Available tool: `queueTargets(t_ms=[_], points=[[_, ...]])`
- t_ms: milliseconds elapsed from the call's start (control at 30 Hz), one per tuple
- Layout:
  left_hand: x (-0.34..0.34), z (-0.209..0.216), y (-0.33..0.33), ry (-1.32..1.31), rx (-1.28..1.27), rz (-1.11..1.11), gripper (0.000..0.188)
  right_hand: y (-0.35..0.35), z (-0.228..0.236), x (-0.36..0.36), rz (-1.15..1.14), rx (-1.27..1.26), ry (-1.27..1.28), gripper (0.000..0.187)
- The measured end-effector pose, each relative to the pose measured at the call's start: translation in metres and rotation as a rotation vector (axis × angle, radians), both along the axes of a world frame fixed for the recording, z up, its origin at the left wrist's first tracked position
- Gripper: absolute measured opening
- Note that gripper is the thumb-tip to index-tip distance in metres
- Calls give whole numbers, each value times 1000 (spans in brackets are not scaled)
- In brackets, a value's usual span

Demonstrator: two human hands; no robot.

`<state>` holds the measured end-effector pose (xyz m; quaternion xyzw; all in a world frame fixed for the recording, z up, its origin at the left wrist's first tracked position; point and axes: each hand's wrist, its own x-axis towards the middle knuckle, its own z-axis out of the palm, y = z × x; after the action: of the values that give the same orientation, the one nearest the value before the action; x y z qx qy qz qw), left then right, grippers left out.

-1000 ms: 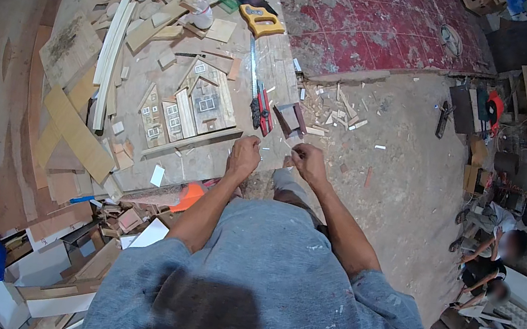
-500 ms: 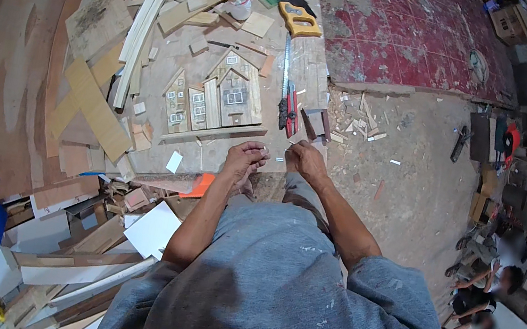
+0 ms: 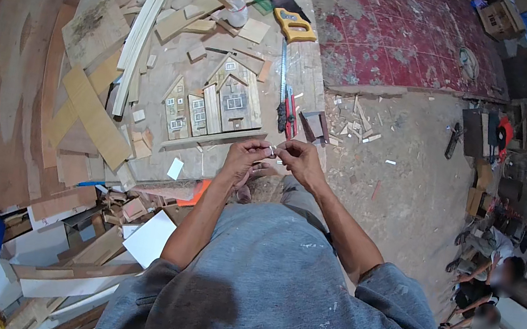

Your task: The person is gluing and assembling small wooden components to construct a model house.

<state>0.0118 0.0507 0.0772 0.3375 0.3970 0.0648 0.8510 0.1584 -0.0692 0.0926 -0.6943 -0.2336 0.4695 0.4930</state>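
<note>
My left hand and my right hand meet at the table's near edge, fingers pinched. Between their fingertips is a small whitish piece, too small to name; both hands seem to grip it. Just beyond them lies a wooden house model with a peaked roof, pale frames round its windows and a long strip along its base. To its right are a red utility knife and a long thin metal blade or ruler.
A yellow-handled saw, a white cup and wood offcuts crowd the far table. Scrap boards pile up at lower left. Wood chips litter the floor at right. Two people sit at far right.
My right hand has moved left and in to my left hand, so their fingertips now meet at the small whitish piece. The view has shifted slightly.
</note>
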Motion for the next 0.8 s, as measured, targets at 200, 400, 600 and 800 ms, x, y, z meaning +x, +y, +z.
queueTargets(t_ms=[200, 400, 600, 800], points=[[7, 2, -1, -25, 90, -41, 20, -1, 13, -8, -6, -54, -328, 15], [6, 3, 3, -42, 79, -15, 21, -4, 22, -14, 100, 121, -570, 14], [-1, 5, 7, -115, -13, -42, 19, -3, 30, -16, 137, 155, -582, 17], [-4, 18, 9, -144, 5, -78, 18, -3, 35, -13, 102, 276, -450, 24]])
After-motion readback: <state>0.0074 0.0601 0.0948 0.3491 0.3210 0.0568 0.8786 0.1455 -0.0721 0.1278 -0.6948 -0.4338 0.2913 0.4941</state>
